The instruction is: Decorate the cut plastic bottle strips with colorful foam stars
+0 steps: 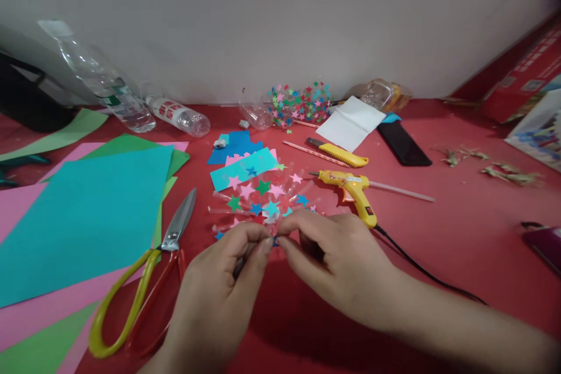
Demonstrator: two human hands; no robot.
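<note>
My left hand [228, 280] and my right hand [337, 263] meet at the fingertips, low in the middle of the head view. Both are closed in a pinch on a small blue piece [275, 241], mostly hidden by the fingers; it looks like paper. Just beyond them lies a clear plastic piece with strips spread outward [221, 209]. Pink, green, blue and turquoise paper stars [263, 188] sit on and around it. Scissors [173, 234] with one yellow and one red handle lie left of my left hand. A yellow glue gun [350, 184] with a glue stick lies beyond my right hand.
Coloured paper sheets [96, 228] cover the left side. Along the wall lie plastic bottles [179, 117] and a star-covered clear bottle piece [300, 106]. A yellow utility knife [344, 153], a white paper [350, 123] and a black phone [404, 143] lie behind the glue gun. Its cord [429, 269] runs right.
</note>
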